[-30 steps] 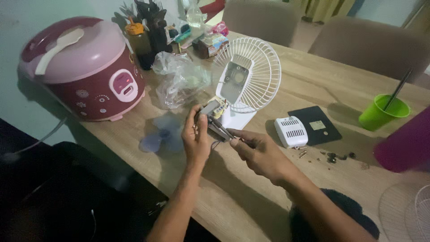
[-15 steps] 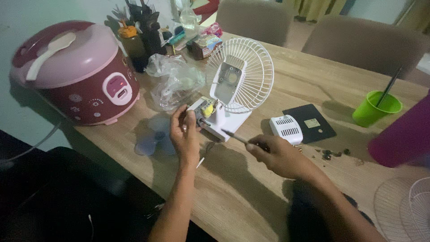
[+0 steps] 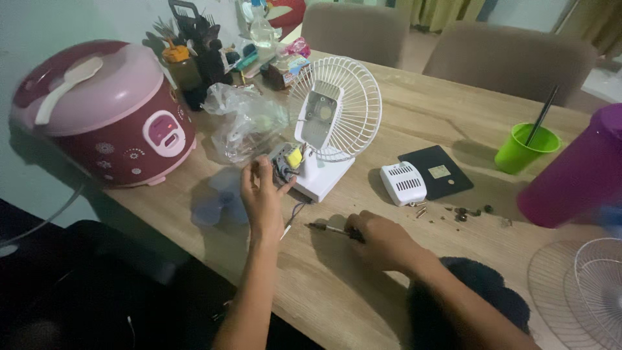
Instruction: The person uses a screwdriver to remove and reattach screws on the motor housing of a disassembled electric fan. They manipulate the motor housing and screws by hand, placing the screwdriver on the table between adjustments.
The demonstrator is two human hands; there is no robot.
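Both hands are low over the wooden table (image 3: 414, 123). I see my left hand (image 3: 261, 199) raised at the near side of the small white fan (image 3: 327, 139), fingers curled around the motor unit (image 3: 285, 164) that hangs off the fan's base; that hand is grasping the motor, thumb on the near face. 2 thin wires trail from the motor down toward the tabletop. The fan stands upright with its round rear grille (image 3: 343, 107) facing away to the right and its open back toward me.

My right hand (image 3: 378, 238) rests on the table, closed over the handle of a screwdriver (image 3: 329, 228). The screwdriver lies flat, its long axis running left to right, the thin shaft pointing left toward the wires and my left wrist.

Just right of the fan sit a white vented cover (image 3: 403, 183) and a black flat plate (image 3: 437, 172), with loose screws (image 3: 463, 212) beyond. A pink rice cooker (image 3: 103, 113) stands at the far left, a crumpled plastic bag (image 3: 246, 120) between it and the fan.
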